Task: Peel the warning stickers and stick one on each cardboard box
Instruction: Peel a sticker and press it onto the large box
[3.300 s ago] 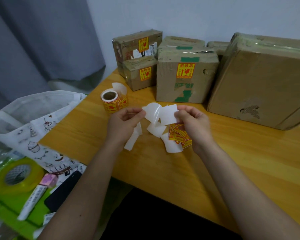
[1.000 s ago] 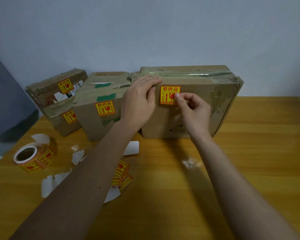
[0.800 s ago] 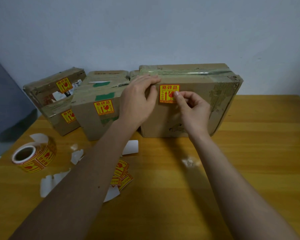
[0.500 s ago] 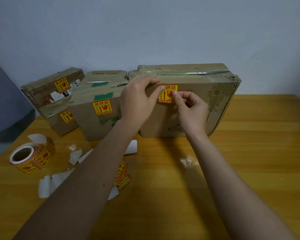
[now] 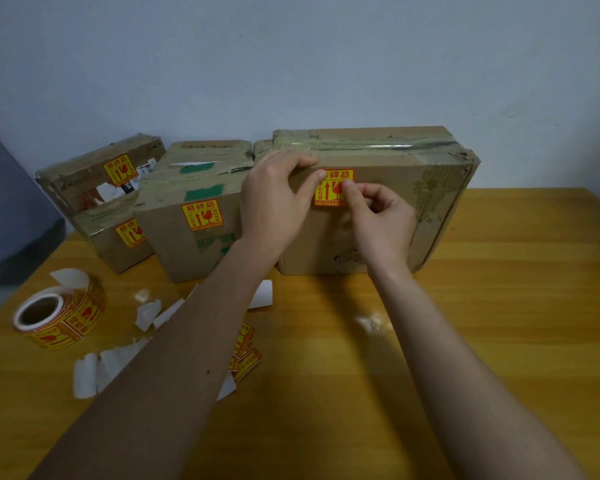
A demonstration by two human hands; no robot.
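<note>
A yellow-and-red warning sticker (image 5: 334, 188) sits on the front face of the large cardboard box (image 5: 392, 183). My left hand (image 5: 274, 202) rests its fingers on the box's top front edge, and its thumb presses the sticker's left side. My right hand (image 5: 378, 216) presses an extended finger on the sticker's right part, its other fingers curled. To the left stand the middle box (image 5: 167, 247), a small front box (image 5: 106, 247) and a rear left box (image 5: 80, 174); each shows a sticker.
A sticker roll (image 5: 59, 317) lies at the left of the wooden table (image 5: 465, 341). Loose stickers (image 5: 245, 355) and white backing scraps (image 5: 94, 368) lie under my left forearm. A small crumpled scrap (image 5: 371, 322) lies beside my right forearm. A wall is right behind the boxes.
From peeling a sticker over the table, both hands have gone to the large box with it. In the last second my left thumb slid onto the sticker's left side; my right finger keeps pressing.
</note>
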